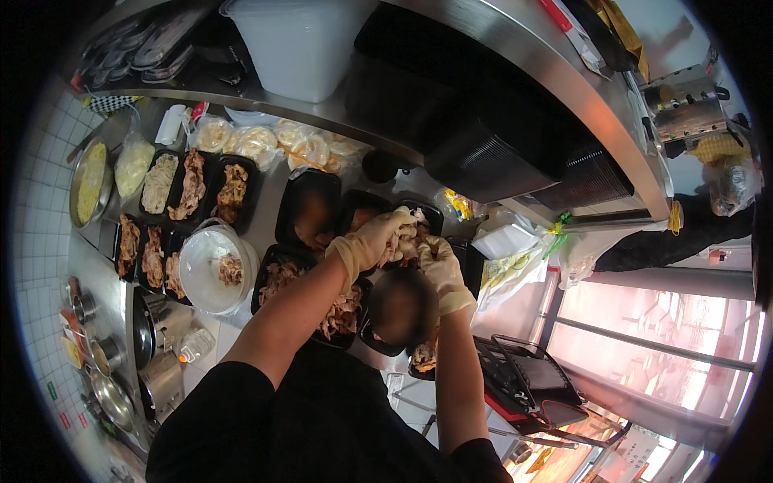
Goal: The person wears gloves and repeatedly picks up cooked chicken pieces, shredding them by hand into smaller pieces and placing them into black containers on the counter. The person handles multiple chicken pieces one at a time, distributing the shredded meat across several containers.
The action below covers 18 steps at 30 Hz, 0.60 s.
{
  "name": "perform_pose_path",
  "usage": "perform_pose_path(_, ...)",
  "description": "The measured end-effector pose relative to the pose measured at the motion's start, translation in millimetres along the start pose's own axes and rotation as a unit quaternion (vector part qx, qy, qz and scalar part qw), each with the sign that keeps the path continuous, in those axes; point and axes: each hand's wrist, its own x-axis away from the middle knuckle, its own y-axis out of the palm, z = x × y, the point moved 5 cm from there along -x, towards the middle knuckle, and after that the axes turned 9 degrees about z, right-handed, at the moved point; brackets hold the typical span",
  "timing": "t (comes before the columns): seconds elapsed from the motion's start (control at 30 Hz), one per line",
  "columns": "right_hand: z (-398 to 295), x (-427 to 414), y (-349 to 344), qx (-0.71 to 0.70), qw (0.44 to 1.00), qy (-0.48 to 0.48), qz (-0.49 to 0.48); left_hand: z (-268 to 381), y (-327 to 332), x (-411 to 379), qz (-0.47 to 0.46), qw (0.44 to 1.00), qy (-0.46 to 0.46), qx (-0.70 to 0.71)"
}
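Pale translucent gloves cover both hands. My left hand (373,238) grips a clump of cooked, pulled meat (395,246) from its left side. On the clump's right side, my right hand (444,270) holds it too, with curled fingers. Below and around the hands sit black plastic trays. One tray (429,211) lies just past the fingertips, partly hidden by them. Shredded meat (341,311) fills a tray under my left forearm, and more shredded meat (281,281) lies in a tray left of it. Blurred patches hide the contents of two trays.
At left, more trays hold meat pieces (192,184), beside a white round tub (211,265) with meat scraps on its cover. Bagged flatbreads (253,145) lie under a steel shelf (241,99). The shelf carries a translucent bin (296,48) and stacked black containers (489,157).
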Motion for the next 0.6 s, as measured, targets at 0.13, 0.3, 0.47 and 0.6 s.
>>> perform_pose_path(0.13, 11.1, 4.9, 1.1, -0.156, 0.983, 0.100, -0.013, 10.9, 15.7, 14.9, -0.019, 0.992, -0.059, 0.107)
perform_pose_path(0.3, -42.5, 22.4, -14.5, -0.248, 0.955, 0.158, 0.040, 12.8, 24.9, 20.2, -0.077, 0.979, -0.033, 0.183)
perform_pose_path(0.47, -71.8, 11.6, -35.6, -0.065, 0.983, -0.106, 0.135, 31.1, 44.6, 48.5, -0.089, 0.993, -0.028, 0.077)
perform_pose_path(0.6, -65.6, 7.1, -31.2, -0.050, 0.996, 0.040, 0.068, 41.1, 36.0, 60.9, -0.035, 0.999, 0.014, 0.007)
